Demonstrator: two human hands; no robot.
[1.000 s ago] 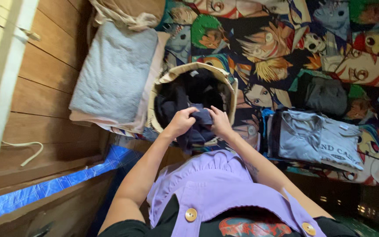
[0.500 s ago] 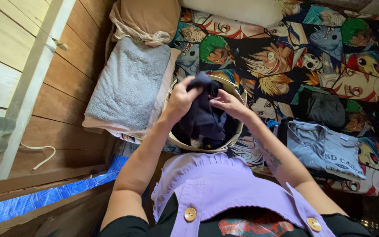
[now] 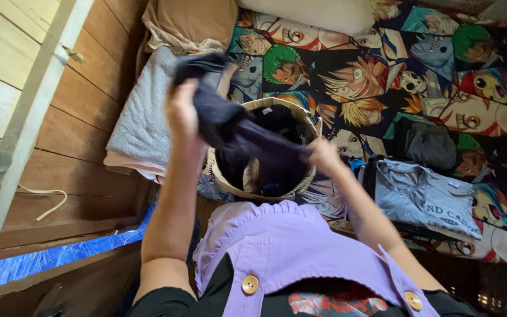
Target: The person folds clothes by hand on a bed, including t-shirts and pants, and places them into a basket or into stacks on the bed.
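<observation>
Dark navy garment (image 3: 230, 126) stretched between both hands, hanging over woven laundry basket (image 3: 263, 149) on bed. Left hand (image 3: 183, 114) raised far-left, clenched on one end; right hand (image 3: 323, 155) pinching other end near basket rim. Looks soft, light, floppy, no slip risk I'd guess. Best grabbed at hem or corners. Folded grey shirt (image 3: 426, 196) lies right, grey towel (image 3: 142, 120) left.
</observation>
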